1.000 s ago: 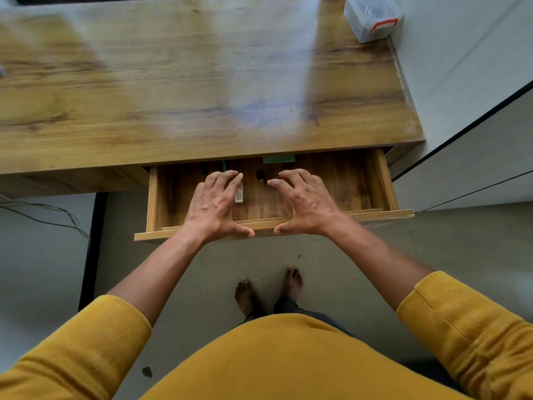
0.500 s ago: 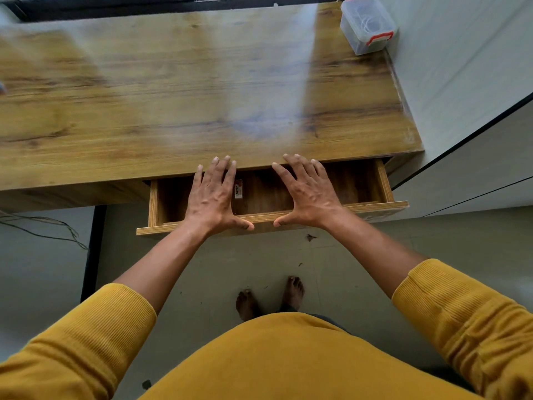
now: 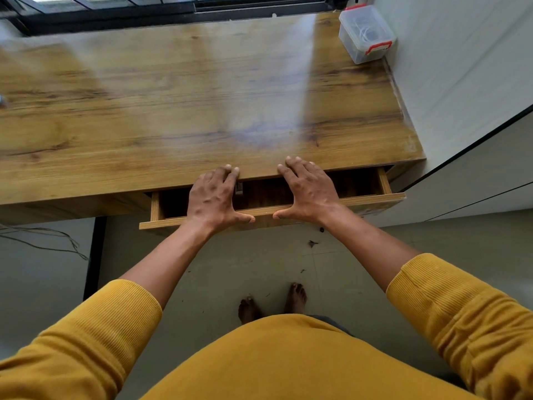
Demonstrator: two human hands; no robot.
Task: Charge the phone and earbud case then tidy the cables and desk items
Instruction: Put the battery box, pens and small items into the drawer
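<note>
You stand at a wooden desk [image 3: 202,105] with a strong grain; pale daylight glares off its top in broad streaks. Behind its far edge runs a dark-framed window [image 3: 173,8] with bars. To your right, a pale wall [image 3: 461,82] meets the desk's side, and nearer you a white panel [image 3: 476,180] is crossed by thin dark lines. A black desk leg [image 3: 93,255] drops at your left. The floor [image 3: 259,261] is grey, speckled with small debris.
</note>
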